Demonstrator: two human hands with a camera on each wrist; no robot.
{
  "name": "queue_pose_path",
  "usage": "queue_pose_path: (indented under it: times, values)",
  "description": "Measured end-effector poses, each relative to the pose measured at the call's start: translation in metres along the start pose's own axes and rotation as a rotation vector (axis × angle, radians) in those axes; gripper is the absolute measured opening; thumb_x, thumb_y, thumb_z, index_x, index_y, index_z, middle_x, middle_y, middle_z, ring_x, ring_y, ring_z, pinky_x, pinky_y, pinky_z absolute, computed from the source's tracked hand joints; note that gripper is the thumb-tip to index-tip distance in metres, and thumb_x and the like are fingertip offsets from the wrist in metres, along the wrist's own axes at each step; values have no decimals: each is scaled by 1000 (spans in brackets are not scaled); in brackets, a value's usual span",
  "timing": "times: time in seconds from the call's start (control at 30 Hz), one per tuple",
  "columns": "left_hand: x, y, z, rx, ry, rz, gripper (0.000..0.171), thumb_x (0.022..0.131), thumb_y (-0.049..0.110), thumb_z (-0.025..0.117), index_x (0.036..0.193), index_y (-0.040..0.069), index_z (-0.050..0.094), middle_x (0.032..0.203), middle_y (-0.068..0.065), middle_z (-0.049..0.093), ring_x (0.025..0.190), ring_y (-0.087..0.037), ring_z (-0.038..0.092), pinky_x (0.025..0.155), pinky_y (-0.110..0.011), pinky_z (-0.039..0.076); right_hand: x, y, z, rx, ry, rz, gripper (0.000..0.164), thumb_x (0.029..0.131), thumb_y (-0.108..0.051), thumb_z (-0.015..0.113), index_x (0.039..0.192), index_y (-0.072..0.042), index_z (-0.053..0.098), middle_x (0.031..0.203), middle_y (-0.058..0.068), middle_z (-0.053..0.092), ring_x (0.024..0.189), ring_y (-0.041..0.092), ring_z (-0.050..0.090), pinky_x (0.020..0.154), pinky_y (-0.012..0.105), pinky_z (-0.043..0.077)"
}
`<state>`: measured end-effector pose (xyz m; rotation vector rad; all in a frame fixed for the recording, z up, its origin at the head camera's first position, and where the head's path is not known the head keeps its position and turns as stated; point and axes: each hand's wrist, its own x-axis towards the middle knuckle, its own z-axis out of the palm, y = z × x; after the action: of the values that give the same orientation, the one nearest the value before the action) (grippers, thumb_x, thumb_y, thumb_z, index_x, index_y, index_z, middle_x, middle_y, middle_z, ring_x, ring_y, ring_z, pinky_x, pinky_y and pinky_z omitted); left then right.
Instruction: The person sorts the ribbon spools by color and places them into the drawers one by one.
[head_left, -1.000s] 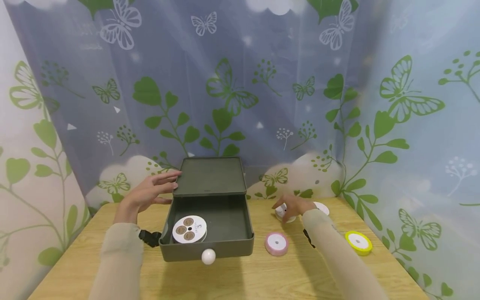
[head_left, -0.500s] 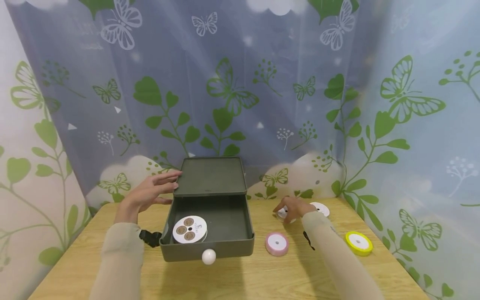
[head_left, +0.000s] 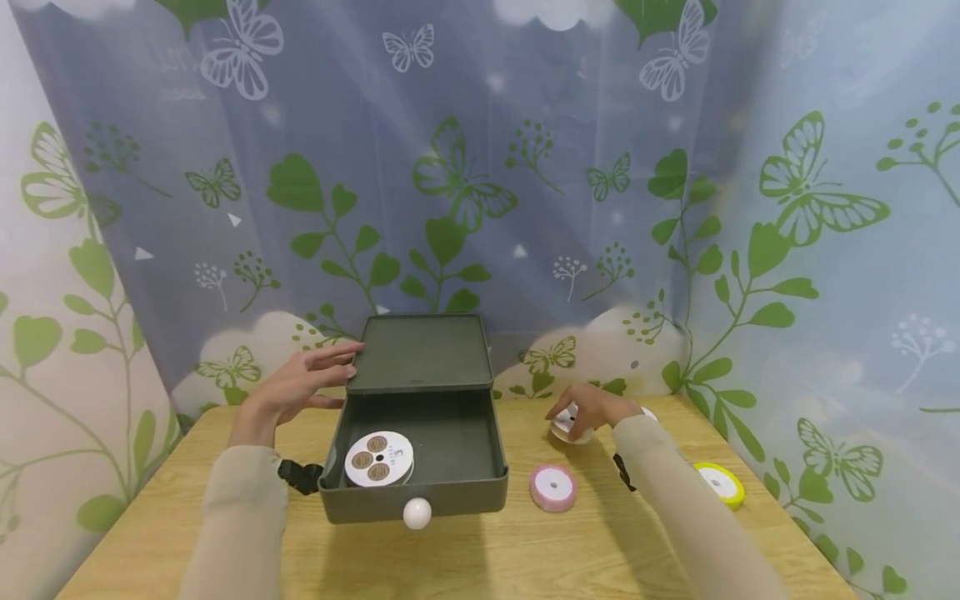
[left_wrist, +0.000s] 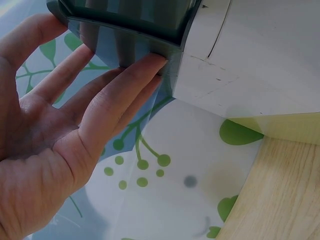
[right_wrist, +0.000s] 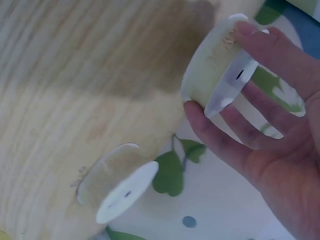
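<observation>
My left hand (head_left: pixel 296 385) lies against the left side of a dark green drawer box (head_left: pixel 423 354), its long fingers touching the edge. The drawer (head_left: pixel 487 493), with a white round knob (head_left: pixel 417 513), is pulled out toward me. Inside its left part lies a white ribbon spool with brown round labels (head_left: pixel 380 459). On the right, my right hand (head_left: pixel 592 410) holds a white ribbon spool (right_wrist: pixel 220 65) by its rim between thumb and fingers. In the right wrist view a second white spool (right_wrist: pixel 127 192) stands close by; my forearm mostly covers it in the head view.
A pink ribbon spool (head_left: pixel 553 488) lies just right of the drawer. Farther right is a yellow ribbon spool (head_left: pixel 723 483), partly behind my right sleeve. The wooden table (head_left: pixel 405 567) meets a butterfly-patterned curtain (head_left: pixel 465 267) at the back and sides.
My right wrist and forearm have shifted slightly right and now cover more of the second white spool and the yellow one. The left hand and drawer box stay put.
</observation>
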<state>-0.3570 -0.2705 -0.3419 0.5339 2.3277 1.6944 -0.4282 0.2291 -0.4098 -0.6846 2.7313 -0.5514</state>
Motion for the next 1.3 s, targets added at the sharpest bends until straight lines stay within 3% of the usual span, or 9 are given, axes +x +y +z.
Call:
queue_pose_path:
  times: [0.27, 0.57, 0.87, 1.3]
  values:
    - [-1, 0, 1, 6, 8, 3, 69, 106, 29, 60, 165, 12, 28, 172, -21, 18, 154, -50, 25, 111, -59, 51, -11, -12, -15, -66, -4, -83, 51, 75, 6, 83, 123, -11, 77, 141, 17, 64, 135, 42, 56, 108, 52, 54]
    - [-1, 1, 2, 5, 19, -3, 69, 106, 28, 60, 164, 12, 28, 172, -20, 19, 154, -49, 26, 108, -56, 54, -29, -28, -30, -136, 28, -224, 53, 69, 7, 81, 120, -7, 78, 132, 22, 65, 127, 42, 58, 111, 57, 50]
    - [0, 0, 2, 3, 19, -7, 68, 106, 28, 61, 164, 12, 29, 172, -20, 20, 154, -49, 26, 108, -54, 55, -44, -41, -43, -140, 35, -230, 51, 72, 4, 82, 119, -14, 79, 142, 25, 59, 135, 47, 52, 111, 60, 49]
    - [0, -2, 2, 7, 19, -9, 69, 106, 30, 61, 164, 13, 29, 172, -20, 19, 154, -49, 25, 108, -55, 54, -68, -71, -62, -169, 96, -311, 48, 74, 3, 82, 118, -16, 80, 145, 24, 57, 137, 48, 50, 109, 62, 49]
